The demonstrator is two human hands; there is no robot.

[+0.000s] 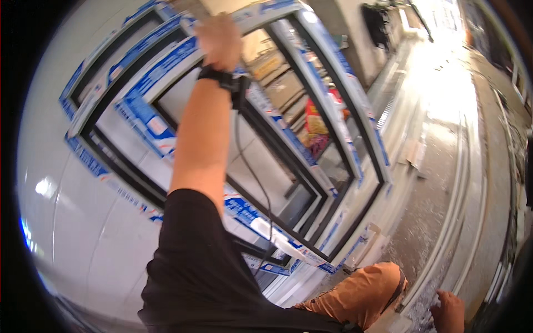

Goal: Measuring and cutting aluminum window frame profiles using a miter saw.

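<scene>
My left hand (219,41), blurred, is closed over the top rail of a white window frame (266,16) with blue-and-white protective film and dark inner edging. A black band with a small device (233,89) sits on that wrist, and a thin dark cable hangs from it. Several similar frames (133,61) stand beside and behind this one, leaning close together. A white handle-like bar (275,236) lies along a lower rail. My right hand (448,311) hangs low at the right with its fingers loosely bent apart, and nothing shows in it.
A pale tiled wall (78,222) rises on the left. Long pale profiles (466,211) line the littered floor (427,222) at the right. My bent knee in orange-brown trousers (361,294) is near the frames' lower corner. Red and yellow packages (316,122) show through the frames.
</scene>
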